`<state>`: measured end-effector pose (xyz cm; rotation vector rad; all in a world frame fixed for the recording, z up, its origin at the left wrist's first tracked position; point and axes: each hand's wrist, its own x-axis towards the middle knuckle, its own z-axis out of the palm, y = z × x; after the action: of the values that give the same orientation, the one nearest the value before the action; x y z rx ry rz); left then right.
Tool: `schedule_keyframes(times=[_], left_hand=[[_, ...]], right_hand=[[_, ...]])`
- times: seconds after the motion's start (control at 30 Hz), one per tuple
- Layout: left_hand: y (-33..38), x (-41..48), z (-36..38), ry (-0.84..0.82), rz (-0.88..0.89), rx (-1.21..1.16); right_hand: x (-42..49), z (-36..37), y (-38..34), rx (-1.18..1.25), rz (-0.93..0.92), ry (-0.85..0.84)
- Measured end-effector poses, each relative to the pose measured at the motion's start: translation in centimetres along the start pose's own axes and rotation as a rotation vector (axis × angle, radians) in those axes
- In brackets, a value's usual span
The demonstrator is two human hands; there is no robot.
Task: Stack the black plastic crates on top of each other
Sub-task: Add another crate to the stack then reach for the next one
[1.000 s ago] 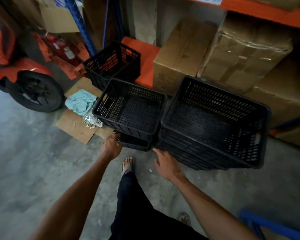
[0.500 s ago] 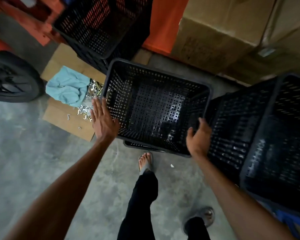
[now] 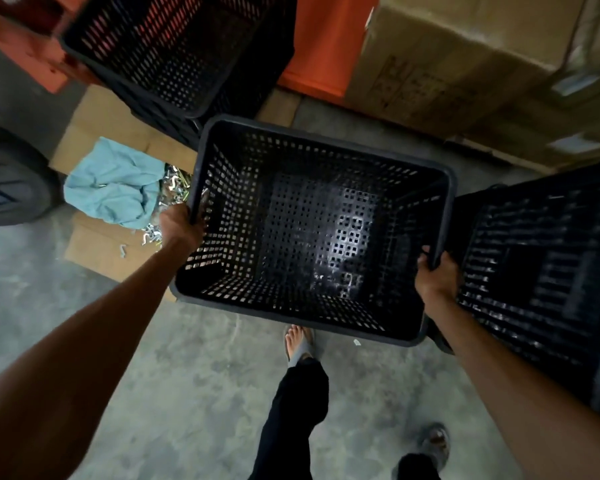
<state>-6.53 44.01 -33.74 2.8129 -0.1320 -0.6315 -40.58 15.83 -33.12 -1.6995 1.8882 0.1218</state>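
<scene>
Black crate (image 3: 312,237), held in the middle of the view, mouth open straight up toward the camera, mesh floor and slotted walls all on show. Long axis across the view from left to right, right end a little nearer the body than the left. Gripped at both short ends: left hand (image 3: 181,225) curled over the left rim, fingers wrapped round its edge; right hand (image 3: 435,275) clamped on the right rim close to the near corner, fingers hooked over the top. Cannot tell whether the base rests on anything underneath.

Just beside the right end, almost touching it: stack of black crates (image 3: 541,271), blurred, mouth up as well. Behind the far left corner: third black crate (image 3: 174,53), tilted, resting partly on a cardboard sheet (image 3: 101,116).

On that sheet, left of the held crate: crumpled teal cloth (image 3: 115,188) with a heap of small shiny metal pieces (image 3: 172,183) at its edge. Further left, a dark tyre (image 3: 11,181).

Below, grey mottled concrete floor (image 3: 153,358). One sandalled foot (image 3: 298,344) just under the near rim, black trouser leg (image 3: 291,410) above it in the view, second foot (image 3: 433,441) further back.

Along the back: orange panel (image 3: 323,46) and large brown cardboard boxes (image 3: 465,57), taped, standing on the floor. Dim storeroom light throughout.
</scene>
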Motion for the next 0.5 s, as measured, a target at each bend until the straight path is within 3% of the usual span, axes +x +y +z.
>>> schedule_keyframes(times=[0.17, 0.37, 0.5], left_hand=[[-0.3, -1.1, -8.2, -0.053, 0.016, 0.149], [-0.1, -4.7, -22.4, -0.168, 0.062, 0.244], [2.5, -8.8, -33.9, 0.022, 0.164, 0.209]], right_hand=[[-4.5, -4.6, -3.8, -0.198, -0.161, -0.005], [-11.9, -13.3, -9.1, -0.263, -0.324, -0.066], [-16.2, -21.0, -14.3, -0.224, -0.419, -0.187]])
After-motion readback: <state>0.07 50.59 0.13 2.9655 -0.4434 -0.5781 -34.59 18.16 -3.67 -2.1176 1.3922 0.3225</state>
